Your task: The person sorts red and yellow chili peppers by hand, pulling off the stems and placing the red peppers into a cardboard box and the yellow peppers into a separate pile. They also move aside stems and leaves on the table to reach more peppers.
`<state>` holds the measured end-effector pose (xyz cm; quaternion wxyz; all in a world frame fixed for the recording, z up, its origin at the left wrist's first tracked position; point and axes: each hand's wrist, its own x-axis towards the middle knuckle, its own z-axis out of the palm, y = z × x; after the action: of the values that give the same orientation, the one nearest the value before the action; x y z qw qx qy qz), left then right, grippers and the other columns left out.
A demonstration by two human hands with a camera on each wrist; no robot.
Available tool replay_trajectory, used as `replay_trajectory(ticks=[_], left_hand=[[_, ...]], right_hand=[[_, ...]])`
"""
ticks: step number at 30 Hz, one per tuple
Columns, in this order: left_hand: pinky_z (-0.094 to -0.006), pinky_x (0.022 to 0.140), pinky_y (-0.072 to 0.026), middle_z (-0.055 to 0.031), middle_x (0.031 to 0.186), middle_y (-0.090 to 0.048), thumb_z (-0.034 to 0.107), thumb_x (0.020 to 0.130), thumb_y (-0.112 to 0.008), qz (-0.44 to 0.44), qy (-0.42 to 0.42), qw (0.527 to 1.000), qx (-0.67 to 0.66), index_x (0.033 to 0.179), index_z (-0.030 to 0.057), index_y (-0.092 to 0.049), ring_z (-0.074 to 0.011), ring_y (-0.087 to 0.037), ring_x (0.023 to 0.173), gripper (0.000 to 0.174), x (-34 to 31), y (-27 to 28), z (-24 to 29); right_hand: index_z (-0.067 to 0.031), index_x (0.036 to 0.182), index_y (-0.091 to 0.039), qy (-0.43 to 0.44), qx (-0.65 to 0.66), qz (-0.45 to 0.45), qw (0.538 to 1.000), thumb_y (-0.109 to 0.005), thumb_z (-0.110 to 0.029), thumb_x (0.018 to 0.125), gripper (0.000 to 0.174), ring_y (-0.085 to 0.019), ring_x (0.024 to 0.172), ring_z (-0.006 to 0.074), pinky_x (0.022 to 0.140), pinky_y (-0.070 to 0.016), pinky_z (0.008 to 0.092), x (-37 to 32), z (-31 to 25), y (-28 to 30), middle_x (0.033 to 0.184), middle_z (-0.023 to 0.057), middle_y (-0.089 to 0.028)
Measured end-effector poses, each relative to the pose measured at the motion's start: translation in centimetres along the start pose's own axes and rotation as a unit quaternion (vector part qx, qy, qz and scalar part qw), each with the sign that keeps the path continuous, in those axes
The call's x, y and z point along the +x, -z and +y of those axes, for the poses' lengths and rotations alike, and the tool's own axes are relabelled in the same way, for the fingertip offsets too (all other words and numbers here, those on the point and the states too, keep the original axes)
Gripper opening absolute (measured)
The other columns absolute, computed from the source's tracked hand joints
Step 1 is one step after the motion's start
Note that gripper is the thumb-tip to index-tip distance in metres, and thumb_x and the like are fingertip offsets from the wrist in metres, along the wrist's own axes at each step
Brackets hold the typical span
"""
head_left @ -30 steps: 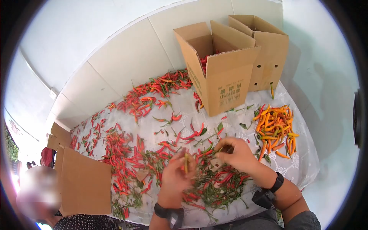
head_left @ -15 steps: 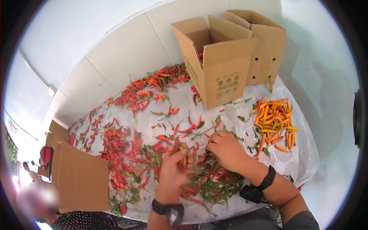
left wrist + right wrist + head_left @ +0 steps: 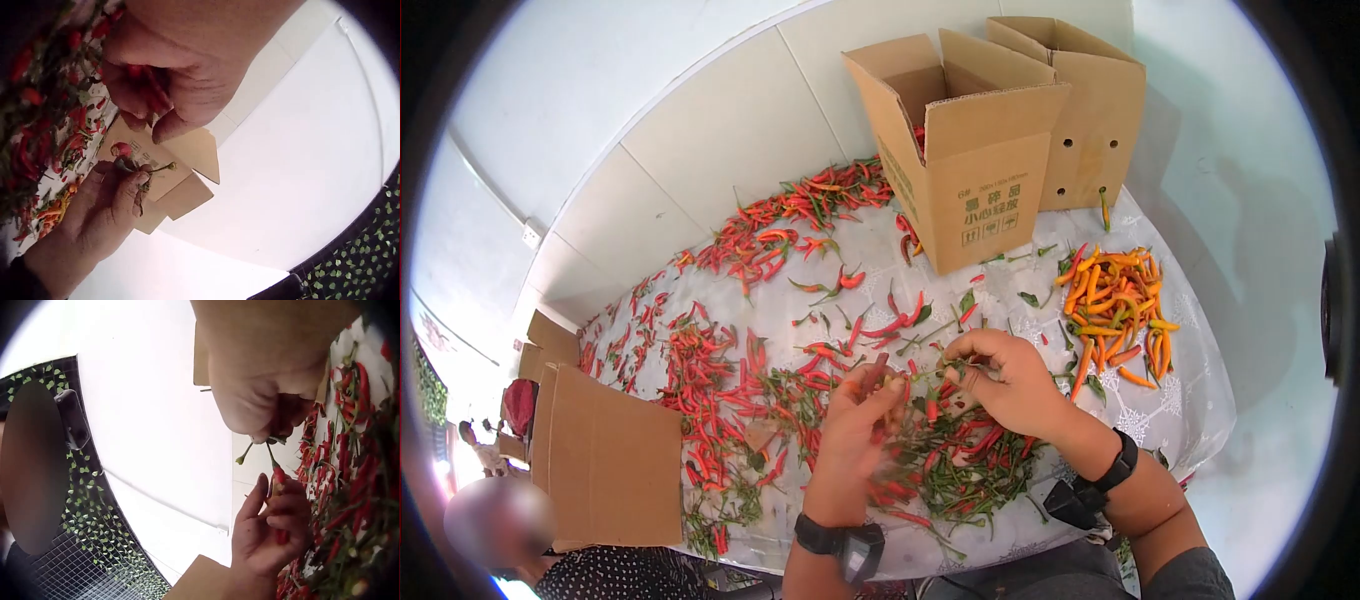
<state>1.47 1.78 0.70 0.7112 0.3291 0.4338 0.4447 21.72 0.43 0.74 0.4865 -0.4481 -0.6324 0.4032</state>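
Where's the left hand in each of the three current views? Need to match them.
Head: left hand, just below centre, left of the right hand.
Left wrist: large, top middle.
Right wrist: lower, right of centre.
Shared landmark: loose red chillies, at left in left wrist, at right in right wrist.

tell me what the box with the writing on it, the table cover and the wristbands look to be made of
Box: corrugated cardboard, matt brown, with ridged cut edges and folded flaps.
Cover: probably clear plastic, given its glossy, see-through creases and snowflake print.
Wristbands: dark and smooth, perhaps rubber or silicone; fabric can't be ruled out.
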Motion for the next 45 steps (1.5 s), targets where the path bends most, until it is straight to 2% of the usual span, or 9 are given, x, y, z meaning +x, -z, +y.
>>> replay_trajectory(ticks=[7,10,16,22,31,34,37,41,45], left_hand=[[-0.0165,0.046,-0.0341,-0.0009,0.079,-0.059,0.011,0.084,-0.072,-0.08,0.052,0.993,0.063,0.104,0.001,-0.056,-0.0052,-0.051,0.06,0.028,-0.5,-0.8,-0.4],[-0.0175,0.045,-0.033,-0.0013,0.08,-0.06,0.008,0.082,-0.072,-0.074,0.045,0.995,0.056,0.105,0.0004,-0.056,-0.0047,-0.049,0.058,0.029,-0.5,-1.0,-0.4],[-0.0184,0.043,-0.0295,-0.002,0.079,-0.061,0.005,0.081,-0.074,-0.06,0.029,0.997,0.046,0.111,0.0007,-0.056,-0.0035,-0.044,0.052,0.036,-1.1,-1.1,0.1],[-0.018,0.045,-0.0313,-0.0013,0.078,-0.061,0.007,0.079,-0.076,-0.083,0.025,0.994,0.058,0.107,0.0014,-0.058,-0.0036,-0.046,0.054,0.034,-0.8,-0.9,-0.1],[-0.0178,0.05,-0.0409,-0.0016,0.082,-0.062,0.005,0.077,-0.077,-0.081,0.002,0.995,0.049,0.108,0.0024,-0.057,-0.0055,-0.054,0.06,0.037,-1.1,-0.5,-0.1],[-0.0196,0.053,-0.0438,-0.003,0.09,-0.061,0.001,0.078,-0.075,-0.076,-0.006,0.997,0.02,0.109,0.002,-0.056,-0.0068,-0.056,0.066,0.035,-1.3,-0.8,0.0],[-0.021,0.056,-0.0466,-0.0037,0.097,-0.059,-0.001,0.08,-0.071,-0.083,0.004,0.996,-0.016,0.108,0.0018,-0.056,-0.0095,-0.059,0.072,0.032,-1.0,-0.3,-0.1],[-0.0225,0.056,-0.0469,-0.0041,0.093,-0.059,-0.002,0.082,-0.066,-0.083,0.042,0.993,-0.069,0.107,0.0028,-0.056,-0.0117,-0.058,0.073,0.027,-0.8,0.0,0.5],[-0.0234,0.055,-0.0461,-0.006,0.088,-0.06,0.003,0.086,-0.062,-0.077,0.061,0.984,-0.148,0.105,0.0039,-0.056,-0.0136,-0.059,0.073,0.019,-0.7,0.8,1.1]], right_hand=[[-0.0024,0.095,-0.063,0.024,-0.036,0.059,0.997,-0.065,-0.005,0.081,0.015,-0.062,0.081,0.0236,0.073,-0.0503,0.0329,-0.3,-0.4,-0.4,0.092,0.0098,-0.066],[0.0007,0.097,-0.061,0.039,-0.026,0.051,0.998,-0.069,-0.005,0.084,0.017,-0.057,0.077,0.0104,0.07,-0.0477,0.0262,-0.3,-0.5,-0.5,0.088,0.004,-0.061],[0.0002,0.097,-0.061,-0.079,0.15,-0.103,0.98,-0.07,-0.017,0.088,0.022,-0.057,0.073,0.0061,0.064,-0.0469,0.0218,-0.1,1.2,-0.6,0.082,0.0,-0.062],[-0.0003,0.097,-0.062,-0.013,-0.013,-0.064,0.998,-0.064,-0.018,0.092,0.018,-0.057,0.073,0.0059,0.065,-0.0462,0.0206,-0.3,-0.4,-0.4,0.077,-0.0008,-0.062],[-0.0025,0.108,-0.063,-0.273,0.338,-0.148,0.888,-0.062,-0.028,0.093,0.03,-0.052,0.069,0.0075,0.059,-0.0436,0.0237,-0.4,0.3,-0.8,0.081,-0.0009,-0.06],[-0.0035,0.109,-0.063,-0.343,0.436,-0.137,0.821,-0.062,-0.028,0.093,0.029,-0.052,0.072,0.0064,0.06,-0.0427,0.0225,-0.3,0.0,-0.8,0.086,-0.0005,-0.06],[-0.0036,0.097,-0.06,-0.352,0.435,-0.073,0.826,-0.06,-0.022,0.095,0.018,-0.054,0.065,0.0098,0.058,-0.0456,0.0234,0.0,-0.4,-1.1,0.079,0.0019,-0.059],[-0.0047,0.098,-0.059,-0.286,0.4,0.032,0.87,-0.063,-0.022,0.093,0.018,-0.057,0.069,0.0114,0.059,-0.045,0.0245,0.7,-0.2,0.7,0.081,0.0026,-0.061],[-0.0026,0.097,-0.06,-0.064,-0.092,0.141,0.984,-0.066,-0.007,0.086,0.013,-0.06,0.077,0.0167,0.065,-0.0467,0.0286,1.3,1.6,2.4,0.08,0.0045,-0.059]])
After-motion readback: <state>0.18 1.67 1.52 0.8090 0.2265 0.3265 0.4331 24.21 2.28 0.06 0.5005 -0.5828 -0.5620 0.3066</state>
